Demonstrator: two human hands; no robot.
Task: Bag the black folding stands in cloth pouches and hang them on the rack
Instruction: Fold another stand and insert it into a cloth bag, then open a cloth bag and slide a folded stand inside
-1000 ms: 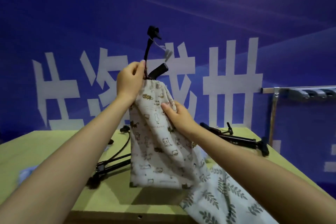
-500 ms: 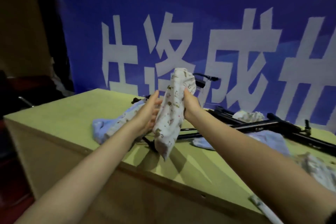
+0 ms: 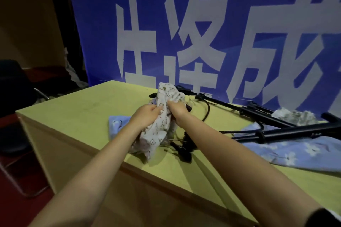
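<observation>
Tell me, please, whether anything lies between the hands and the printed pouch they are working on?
Nothing visible does: the left hand and the right hand both grip the white printed pouch directly, above the table. The rack is out of view.

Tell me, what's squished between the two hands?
The cat-print pouch, gripped between the left hand and right hand, as the head view shows.

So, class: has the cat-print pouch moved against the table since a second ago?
Yes. The cat-print pouch, gripped by the left hand and right hand, has come down, its bottom now reaching the table.
</observation>
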